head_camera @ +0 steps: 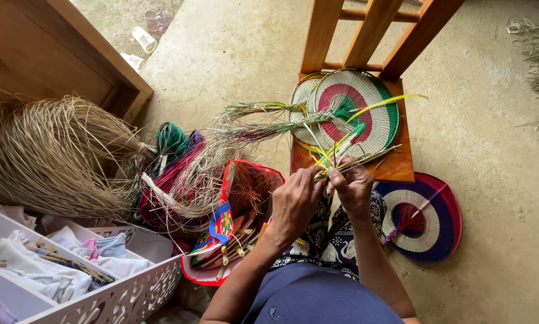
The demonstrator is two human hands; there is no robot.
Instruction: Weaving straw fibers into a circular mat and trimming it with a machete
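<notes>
My left hand (296, 201) and my right hand (352, 186) meet in front of me, both pinching a small bundle of straw strands (347, 162) with yellow and green strips fanning upward. Just beyond them a round woven disc (365, 108) with white, red and green rings lies on a wooden chair seat (395, 165). Long loose strands trail left from the disc. A second woven disc (425, 219) in blue, red and white lies on the floor to the right of my right forearm.
A large pile of pale dried straw (53, 156) and bundles of dyed green and red fibre (173, 168) lie left. A red-rimmed bag (233, 234) with tools sits by my left arm. A white slotted organiser (119, 294) holds cloths. Sandals (146, 36) lie on the concrete floor.
</notes>
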